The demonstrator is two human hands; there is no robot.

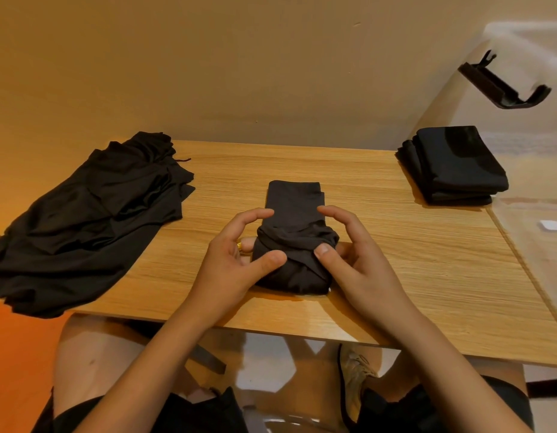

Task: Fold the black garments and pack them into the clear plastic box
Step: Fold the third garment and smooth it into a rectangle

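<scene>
Half-rolled black garment (294,232) lay at frame centre on counter (427,260), left hand (236,260) and right hand (349,254) gripped its near rolled end from either side, thumbs on top, unfolded pile (93,214) at left, folded stack (455,164) in clear plastic box (520,229) at right.

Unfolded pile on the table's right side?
No, the unfolded pile lies on the table's left end; the right holds a neat folded stack.

Wooden table (396,245), beige wall (239,73) behind, tan shoe (355,370) beneath
</scene>
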